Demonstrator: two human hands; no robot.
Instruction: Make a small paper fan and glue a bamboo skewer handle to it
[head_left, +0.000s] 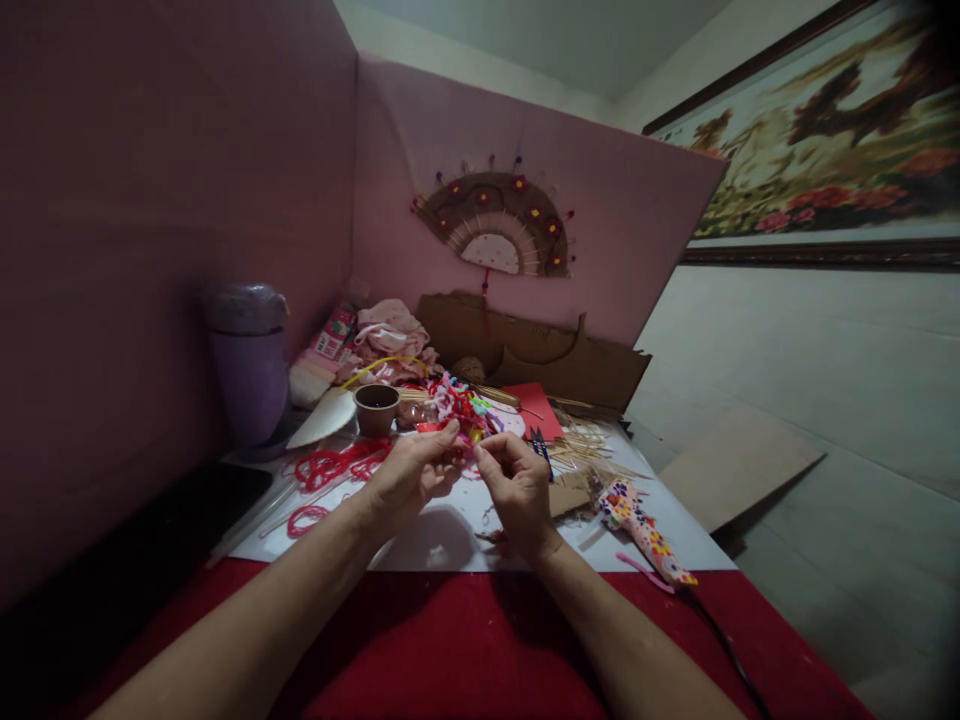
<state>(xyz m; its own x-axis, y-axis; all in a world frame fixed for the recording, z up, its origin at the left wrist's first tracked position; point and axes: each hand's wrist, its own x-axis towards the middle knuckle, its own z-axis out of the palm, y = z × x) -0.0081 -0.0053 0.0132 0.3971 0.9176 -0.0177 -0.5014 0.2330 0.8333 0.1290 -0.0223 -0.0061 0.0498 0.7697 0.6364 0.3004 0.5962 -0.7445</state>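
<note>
Nearest, a red cloth [405,650] covers the front of the table, on the near side of the brown cup [376,408]. To the right of the cup and nearer lies a flower-patterned tool [649,535], its long axis slanting from far left to near right, its cord end nearest.

Close by the cup, on its near right, both hands are raised together over a white sheet [686,515]. The left hand [421,467], palm turned up, and the right hand [517,485] pinch a small reddish piece [466,447] between their fingertips. It seems to run crosswise from one hand to the other; its full shape and which end leads cannot be told.

Coiled red cord [326,470] lies left of the cup. Well to the cup's right, scissors [541,455] point their blades away, with a red sheet [534,400] just behind.

Beyond the cup are bunched pink cloth [391,330], torn cardboard [540,355] and, farthest, a decorated fan [487,205], arched edge upward, against a pink panel [637,210].
</note>
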